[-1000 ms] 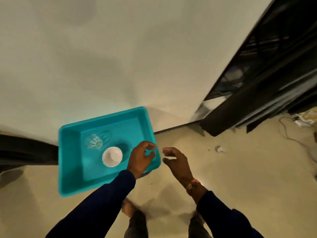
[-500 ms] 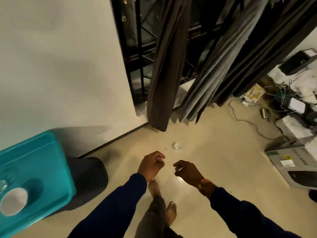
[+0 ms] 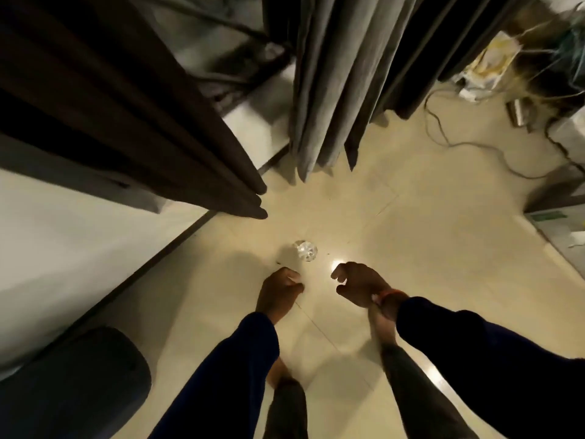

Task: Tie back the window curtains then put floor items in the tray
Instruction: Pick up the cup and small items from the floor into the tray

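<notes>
A small clear cut-glass tumbler [image 3: 305, 250] lies on the beige tiled floor just ahead of my hands. My left hand [image 3: 278, 291] hangs a little below and left of it, fingers loosely curled, holding nothing. My right hand [image 3: 359, 283] hangs to the glass's lower right, fingers loosely curled and empty, with a band at the wrist. A dark brown curtain [image 3: 133, 122] hangs at the left and a grey curtain [image 3: 335, 90] at the upper middle, both ending above the floor. The tray is out of view.
A white wall [image 3: 63, 255] with a dark skirting runs along the left. A dark rounded stool or cushion [image 3: 72, 384] sits at the lower left. Cables [image 3: 468, 144], boxes [image 3: 557, 223] and clutter lie at the right. My bare feet stand below my hands.
The view has swung right and forward, away from the teal tray, which has left the frame. The glass on the floor is now close in front of my hands.
</notes>
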